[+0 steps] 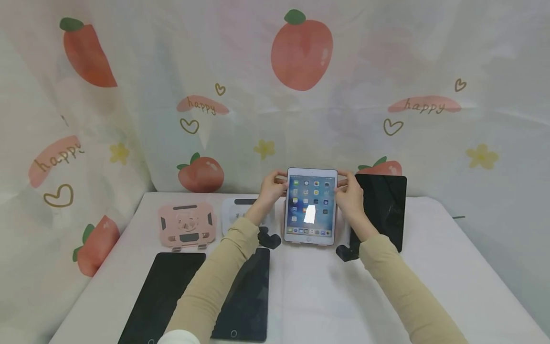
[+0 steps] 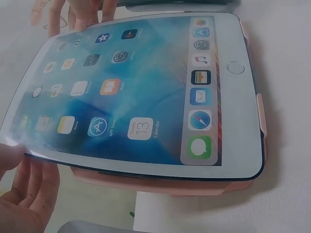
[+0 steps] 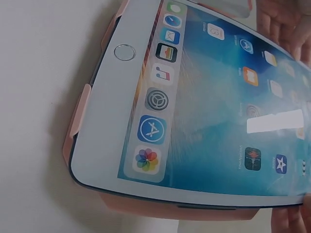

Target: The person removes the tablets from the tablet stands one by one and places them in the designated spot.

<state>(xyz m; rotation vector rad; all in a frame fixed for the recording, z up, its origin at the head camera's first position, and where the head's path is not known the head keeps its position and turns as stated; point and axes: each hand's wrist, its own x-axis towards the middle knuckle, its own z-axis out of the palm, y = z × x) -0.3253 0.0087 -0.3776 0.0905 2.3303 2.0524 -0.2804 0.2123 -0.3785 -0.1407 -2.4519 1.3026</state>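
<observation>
A white-framed tablet [image 1: 310, 205] with a lit screen of app icons stands upright, leaning back slightly on a pink stand [image 2: 160, 185]. The stand's small pink hook [image 3: 80, 110] laps over the tablet's lower edge by the home button. My left hand [image 1: 273, 188] pinches the upper left side of the tablet, thumb at the front edge and fingers behind. On the opposite side, my right hand [image 1: 350, 197] grips the upper right edge in the same way. Much of the stand is hidden behind the tablet.
To the right, a black tablet [image 1: 384, 210] leans back. Another pink stand [image 1: 186, 224] and a white stand [image 1: 240, 203] are at the left. Two black tablets [image 1: 172, 282] lie in front of them, partly under my left forearm. Dark curved pieces [image 1: 347, 253] flank the lit tablet.
</observation>
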